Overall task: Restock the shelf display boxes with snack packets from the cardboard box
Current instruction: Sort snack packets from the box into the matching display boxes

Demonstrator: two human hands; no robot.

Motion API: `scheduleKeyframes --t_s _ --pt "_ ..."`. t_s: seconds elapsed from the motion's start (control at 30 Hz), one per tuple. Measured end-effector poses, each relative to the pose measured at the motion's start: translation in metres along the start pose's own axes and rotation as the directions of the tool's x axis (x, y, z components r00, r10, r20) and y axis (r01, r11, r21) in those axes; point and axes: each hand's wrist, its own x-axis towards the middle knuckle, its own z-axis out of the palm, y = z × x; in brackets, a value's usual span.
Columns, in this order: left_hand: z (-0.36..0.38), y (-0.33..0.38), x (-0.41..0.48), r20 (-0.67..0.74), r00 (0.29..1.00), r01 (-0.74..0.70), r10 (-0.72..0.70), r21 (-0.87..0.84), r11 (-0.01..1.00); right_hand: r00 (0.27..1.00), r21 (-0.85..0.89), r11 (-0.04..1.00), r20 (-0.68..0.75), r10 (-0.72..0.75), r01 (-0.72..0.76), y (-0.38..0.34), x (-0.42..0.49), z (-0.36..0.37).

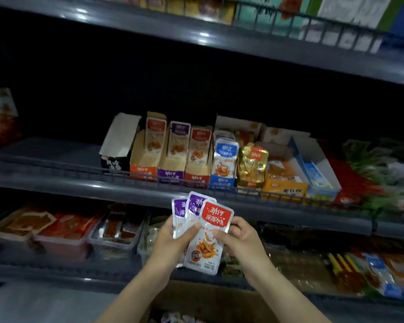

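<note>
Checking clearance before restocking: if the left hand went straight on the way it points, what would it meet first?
Probably the wire rail along the shelf front, below the red display box; the fanned packets the left hand holds would touch it first. Depth is unclear.

Dim, glare on shelf edges (pixel 203 34), blurred, warped periphery

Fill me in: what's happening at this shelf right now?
A person is restocking a store shelf. The left hand holds two purple-topped packets fanned behind a red-topped packet, which the right hand pinches at its side. Just above the hands, the orange display box, purple display box and red display box each have packets only at the back, with room in front. The cardboard box sits below the arms.
</note>
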Motion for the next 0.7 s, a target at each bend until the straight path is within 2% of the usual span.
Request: scheduleKeyframes --t_s 0.1,0.17,0.3,0.53,0.63,0.7 --pt "-0.001 0.024 0.007 0.003 0.998 -0.061 0.061 -0.011 0.998 0.996 -0.100 0.991 0.034 -0.085 0.088 -0.023 0.011 0.006" --pt "-0.004 0.041 0.014 0.026 0.994 -0.104 0.103 0.007 0.995 0.982 -0.155 0.974 0.117 -0.146 0.164 -0.043 0.021 0.007" --pt "-0.011 0.076 0.035 0.070 0.986 -0.157 0.154 0.033 0.987 0.958 -0.170 0.959 0.220 -0.186 0.225 -0.081 0.040 0.013" --pt "-0.029 0.122 0.093 -0.050 0.976 -0.210 0.213 0.068 0.975 0.964 -0.243 0.933 0.059 -0.260 0.267 -0.143 0.118 0.010" --pt "-0.034 0.136 0.120 -0.096 0.972 -0.210 0.216 0.070 0.975 0.928 -0.286 0.888 0.006 -0.373 0.359 -0.169 0.159 0.007" --pt "-0.035 0.141 0.136 -0.105 0.968 -0.223 0.226 0.033 0.974 0.887 -0.416 0.812 -0.030 -0.461 0.408 -0.182 0.185 0.004"
